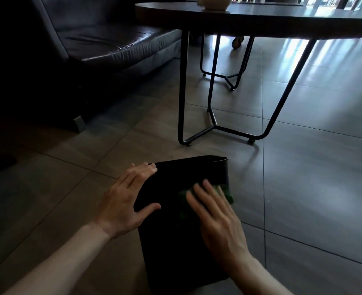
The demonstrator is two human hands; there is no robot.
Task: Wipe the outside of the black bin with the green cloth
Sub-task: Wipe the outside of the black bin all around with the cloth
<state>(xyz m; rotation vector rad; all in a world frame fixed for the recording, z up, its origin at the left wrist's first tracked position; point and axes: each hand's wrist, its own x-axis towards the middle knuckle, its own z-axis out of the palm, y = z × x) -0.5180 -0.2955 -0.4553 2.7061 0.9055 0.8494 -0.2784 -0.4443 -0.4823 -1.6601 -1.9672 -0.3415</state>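
The right hand (216, 218) has a flat, open grip, fingers spread and pressing the green cloth (226, 193) against the black bin (175, 248); the left hand (124, 201) has a wide grip too, palm laid on the bin's left edge with the fingertips curled over it and the thumb resting on the top face. The bin lies on its side on the tiled floor (303, 188), open mouth pointing away toward the round desk (261, 20). Most of the cloth is hidden under the right hand, only dark green folds showing by the fingers, blurred and hard to read against the black. The bin's near end is cut off at the bottom of the frame. A dark sofa (103, 39) sits far left in deep shadow. A pale pot (215, 3) on the desk is cut off at the top
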